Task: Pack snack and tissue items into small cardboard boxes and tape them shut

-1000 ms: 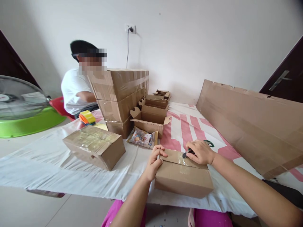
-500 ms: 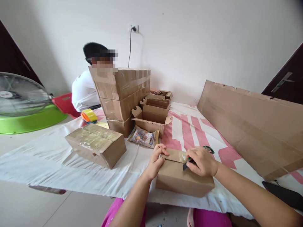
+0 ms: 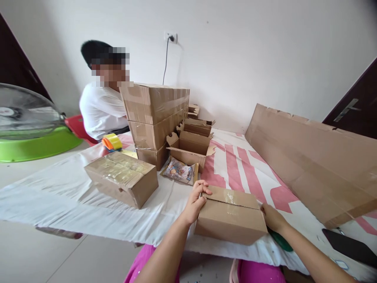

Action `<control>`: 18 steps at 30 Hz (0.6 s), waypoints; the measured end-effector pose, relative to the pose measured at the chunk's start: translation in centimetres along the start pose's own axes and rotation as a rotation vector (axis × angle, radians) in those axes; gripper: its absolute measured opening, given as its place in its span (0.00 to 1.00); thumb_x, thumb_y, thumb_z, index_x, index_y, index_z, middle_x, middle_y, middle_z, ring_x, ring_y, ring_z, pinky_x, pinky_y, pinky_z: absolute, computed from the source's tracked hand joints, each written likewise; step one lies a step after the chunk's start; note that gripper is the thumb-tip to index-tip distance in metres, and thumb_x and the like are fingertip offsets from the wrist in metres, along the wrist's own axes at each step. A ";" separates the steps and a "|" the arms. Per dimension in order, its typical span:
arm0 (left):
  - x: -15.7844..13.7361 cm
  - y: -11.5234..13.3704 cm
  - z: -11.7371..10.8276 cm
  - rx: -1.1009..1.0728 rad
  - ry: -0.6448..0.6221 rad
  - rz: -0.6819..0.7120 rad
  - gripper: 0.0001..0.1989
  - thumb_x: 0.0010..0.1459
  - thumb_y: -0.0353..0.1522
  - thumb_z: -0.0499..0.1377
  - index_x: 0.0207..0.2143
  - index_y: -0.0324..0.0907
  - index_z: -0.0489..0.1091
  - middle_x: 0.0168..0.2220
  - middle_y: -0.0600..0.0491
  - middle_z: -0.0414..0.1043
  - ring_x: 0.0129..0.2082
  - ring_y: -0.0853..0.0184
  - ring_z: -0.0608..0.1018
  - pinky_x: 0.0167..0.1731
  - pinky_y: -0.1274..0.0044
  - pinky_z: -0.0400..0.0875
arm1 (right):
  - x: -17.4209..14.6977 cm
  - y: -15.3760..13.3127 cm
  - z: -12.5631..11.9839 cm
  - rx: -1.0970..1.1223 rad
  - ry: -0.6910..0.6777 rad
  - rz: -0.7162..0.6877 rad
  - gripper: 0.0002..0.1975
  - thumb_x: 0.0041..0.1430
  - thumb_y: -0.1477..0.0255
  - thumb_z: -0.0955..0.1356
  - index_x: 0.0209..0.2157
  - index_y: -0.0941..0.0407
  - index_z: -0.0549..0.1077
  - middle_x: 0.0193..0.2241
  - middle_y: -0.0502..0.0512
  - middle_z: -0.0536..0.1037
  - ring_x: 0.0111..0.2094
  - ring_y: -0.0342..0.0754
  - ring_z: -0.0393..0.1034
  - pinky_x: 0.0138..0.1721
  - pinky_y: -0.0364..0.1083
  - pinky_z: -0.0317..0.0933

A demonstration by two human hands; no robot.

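A closed cardboard box [image 3: 231, 220] lies before me at the table's front edge, a short strip of clear tape [image 3: 231, 200] across its top seam. My left hand [image 3: 196, 200] grips its left end, fingers over the top edge and thumb near the seam. At the right end, my right hand [image 3: 273, 217] is closed against the box's corner, its fingertips partly hidden. Beneath that hand and wrist shows a green tool [image 3: 281, 240], apparently a tape dispenser, mostly covered. Just behind the box lies a printed plastic packet [image 3: 181, 171].
A taped box [image 3: 122, 177] sits to the left, near tape rolls [image 3: 112, 142]. Stacked boxes [image 3: 156, 118] and several open boxes [image 3: 191, 147] stand behind. A large cardboard sheet [image 3: 309, 161] and a black phone-like object [image 3: 349, 245] are at right. A person [image 3: 101, 106] sits beyond the stack.
My right hand has moved from the top seam to the box's right end, and the green tool went down with it. The taped seam is now uncovered. The other person has leaned left.
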State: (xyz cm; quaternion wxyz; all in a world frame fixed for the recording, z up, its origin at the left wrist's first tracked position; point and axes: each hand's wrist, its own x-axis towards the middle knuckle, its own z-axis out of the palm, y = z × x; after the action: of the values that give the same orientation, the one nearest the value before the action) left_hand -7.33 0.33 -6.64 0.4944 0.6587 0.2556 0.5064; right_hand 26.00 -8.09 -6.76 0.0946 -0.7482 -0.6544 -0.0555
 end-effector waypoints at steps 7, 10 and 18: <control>0.0 0.0 0.1 -0.004 0.004 0.007 0.13 0.44 0.29 0.51 0.34 0.41 0.69 0.47 0.47 0.57 0.53 0.56 0.62 0.57 0.64 0.55 | 2.2 -8.4 -7.4 0.418 0.023 -0.071 0.14 0.63 0.62 0.59 0.40 0.53 0.72 0.39 0.56 0.77 0.39 0.49 0.71 0.39 0.46 0.64; 0.0 0.0 0.1 0.003 0.011 0.009 0.13 0.43 0.28 0.51 0.33 0.41 0.69 0.47 0.48 0.58 0.53 0.56 0.63 0.56 0.64 0.55 | 2.3 -13.1 -9.2 0.395 -0.212 -0.112 0.08 0.59 0.65 0.64 0.31 0.53 0.72 0.34 0.53 0.77 0.35 0.47 0.70 0.35 0.45 0.62; -0.2 0.3 0.1 0.024 0.043 0.014 0.12 0.43 0.27 0.51 0.33 0.41 0.69 0.46 0.47 0.58 0.53 0.57 0.64 0.56 0.65 0.57 | 1.8 -16.3 -8.6 0.218 -0.209 -0.142 0.07 0.59 0.77 0.62 0.28 0.55 0.68 0.32 0.55 0.75 0.35 0.48 0.68 0.37 0.46 0.57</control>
State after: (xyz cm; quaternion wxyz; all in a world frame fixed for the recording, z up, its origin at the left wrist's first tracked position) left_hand -7.33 0.00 -6.45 0.4774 0.6552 0.2675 0.5208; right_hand 10.51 -6.12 3.17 0.1024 -0.6872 -0.7139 0.0873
